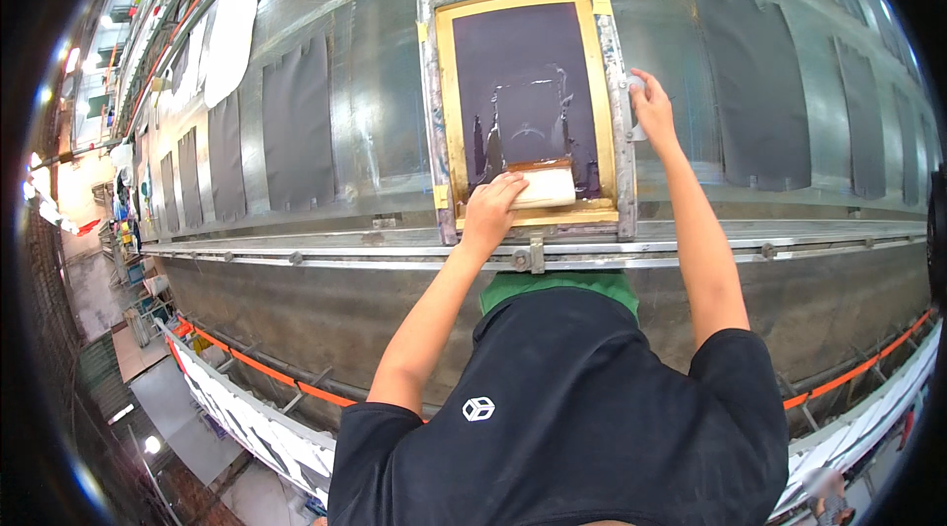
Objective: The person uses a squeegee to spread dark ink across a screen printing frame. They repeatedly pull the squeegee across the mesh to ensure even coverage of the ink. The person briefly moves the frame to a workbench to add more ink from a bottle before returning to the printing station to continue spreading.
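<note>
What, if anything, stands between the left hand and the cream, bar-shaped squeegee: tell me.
Nothing visible does: the left hand holds the left end of the squeegee, inside the yellow-bordered, rectangular screen frame.

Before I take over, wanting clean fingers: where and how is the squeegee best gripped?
Probably by the squeegee's pale handle, from the near side: its brown strip faces away, toward glossy smears on the screen. The left hand covers the handle's left end; its right part lies bare.
</note>
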Tool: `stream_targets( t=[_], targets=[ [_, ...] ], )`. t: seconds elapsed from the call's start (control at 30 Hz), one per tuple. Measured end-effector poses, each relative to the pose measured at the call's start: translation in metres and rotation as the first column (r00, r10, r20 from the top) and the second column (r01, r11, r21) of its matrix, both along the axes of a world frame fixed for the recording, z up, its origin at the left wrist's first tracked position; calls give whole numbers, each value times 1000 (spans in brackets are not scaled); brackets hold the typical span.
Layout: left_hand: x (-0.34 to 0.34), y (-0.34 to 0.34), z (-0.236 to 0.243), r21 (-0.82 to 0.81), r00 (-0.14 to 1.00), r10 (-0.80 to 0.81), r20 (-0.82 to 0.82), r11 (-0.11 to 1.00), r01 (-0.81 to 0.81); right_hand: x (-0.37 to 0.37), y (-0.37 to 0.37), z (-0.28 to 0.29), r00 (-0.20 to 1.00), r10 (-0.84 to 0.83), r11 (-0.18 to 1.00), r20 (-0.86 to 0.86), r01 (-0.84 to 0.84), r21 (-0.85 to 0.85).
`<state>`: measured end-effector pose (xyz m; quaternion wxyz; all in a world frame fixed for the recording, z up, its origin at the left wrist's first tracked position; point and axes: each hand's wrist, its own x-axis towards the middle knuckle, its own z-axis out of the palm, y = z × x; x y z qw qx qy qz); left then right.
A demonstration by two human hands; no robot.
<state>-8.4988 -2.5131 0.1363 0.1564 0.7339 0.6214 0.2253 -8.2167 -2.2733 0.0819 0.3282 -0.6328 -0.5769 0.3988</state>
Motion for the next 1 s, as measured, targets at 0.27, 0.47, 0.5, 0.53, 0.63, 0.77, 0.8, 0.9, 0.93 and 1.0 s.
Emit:
stream_targets(
  t=[0.27, 0.47, 0.5, 0.53, 0.63, 0.77, 0.8, 0.9, 0.93, 1.0],
  targets=[
    [-10, -33, -1, 88, 995, 57, 83, 994, -64, -47, 9, 45, 993, -88, 968, 82, 65, 243],
    [-121, -71, 29, 32, 986, 135, 96, 990, -138, -180, -42, 69, 998, -69, 956, 0, 66, 286],
    [-155, -81, 27, 20, 985, 148, 90, 988, -150, -216, -55, 67, 997, -69, 952, -22, 73, 296],
    [-190, -90, 26, 8, 984, 158, 84, 987, -160, -251, -66, 62, 998, -51, 968, -21, 55, 245],
    [-300, -120, 29, 0, 985, 170, 40, 985, -171, -358, -106, 55, 991, -31, 985, -131, 53, 164],
    [-403, -152, 39, -44, 986, 164, 3, 985, -164, -458, -144, 45, 984, -36, 982, -173, 67, 179],
    [-428, -158, 41, -45, 987, 159, -5, 986, -159, -484, -151, 44, 983, -42, 978, -178, 77, 196],
    [-474, -175, 31, -10, 993, 110, -45, 994, -111, -532, -169, 43, 995, -54, 988, -83, 65, 139],
    [-478, -177, 25, 4, 993, 89, -71, 996, -89, -537, -168, 39, 993, -47, 979, -110, 67, 190],
    [-496, -179, 21, 40, 994, 74, -82, 997, -71, -550, -171, 40, 995, -45, 988, -93, 58, 144]
  ],
)
